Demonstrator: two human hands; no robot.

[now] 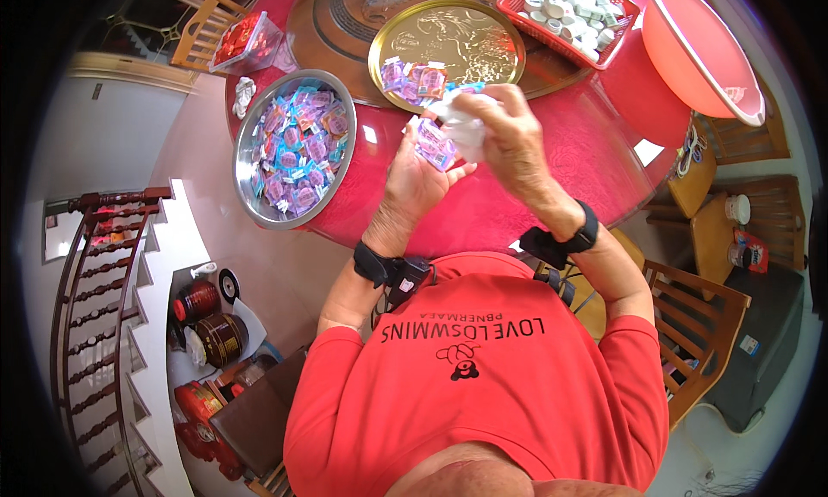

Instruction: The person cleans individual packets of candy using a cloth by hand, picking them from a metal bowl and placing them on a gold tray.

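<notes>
On the fingers and palm of my left hand (417,174) lies a small purple printed packet (435,145). My right hand (514,132) grips a crumpled white cloth or tissue (467,132) right beside the packet; whether the two touch is hard to tell. Just beyond my hands, a round gold tray (472,38) carries several purple, orange and blue packets (414,82) along its near edge. To the left stands a steel basin (352,144) filled with similar purple, blue and orange packets (301,148).
A red plastic basket (514,15) of white caps or small bottles stands at the far right of the red-covered table (576,161). Beside it leans a large pink basin (695,51). A clear plastic box (259,47) and a white cloth (244,96) sit at the far left.
</notes>
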